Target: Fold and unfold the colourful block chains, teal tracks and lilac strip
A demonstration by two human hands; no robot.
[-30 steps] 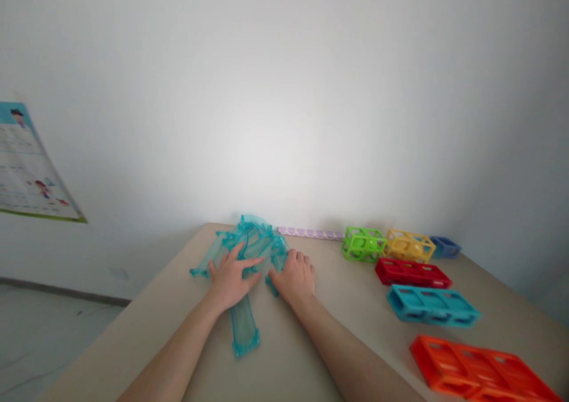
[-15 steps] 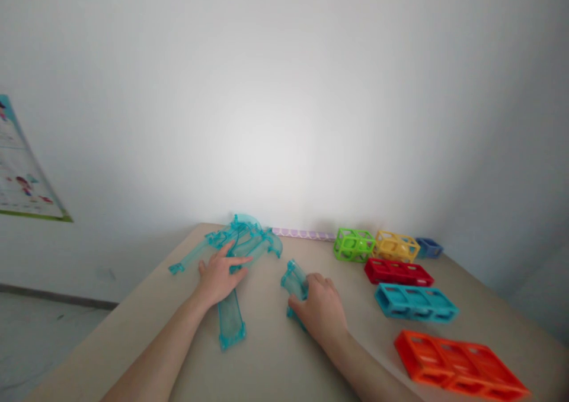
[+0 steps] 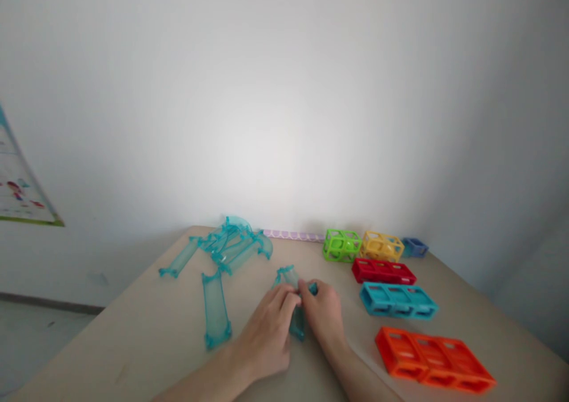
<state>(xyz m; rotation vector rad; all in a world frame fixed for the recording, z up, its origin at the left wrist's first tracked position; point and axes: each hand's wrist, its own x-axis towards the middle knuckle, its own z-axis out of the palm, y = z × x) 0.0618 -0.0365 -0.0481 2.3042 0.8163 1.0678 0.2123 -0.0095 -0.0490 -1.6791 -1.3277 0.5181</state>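
A translucent teal track piece (image 3: 297,326) lies in front of me on the table, partly covered by my two hands. My right hand (image 3: 324,310) is closed around its right side, and a small teal end shows by the fingers. From the left, my left hand (image 3: 269,325) is closed on the same piece, with its fingertips close to the right thumb. Where exactly the fingers grip is hidden. Left of my hands a straight teal track piece (image 3: 216,307) lies flat and untouched.
A pile of teal track pieces (image 3: 237,248) lies at the back left, one straight piece (image 3: 181,258) beside it. To the right stand frame blocks: green (image 3: 341,246), yellow (image 3: 382,246), blue (image 3: 415,246), red (image 3: 384,271), teal (image 3: 399,301) and orange (image 3: 433,360). A wall (image 3: 284,105) rises behind.
My left hand has left the straight track piece and moved right to the piece in my right hand. That piece has turned slightly. The view has shifted a little to the right.
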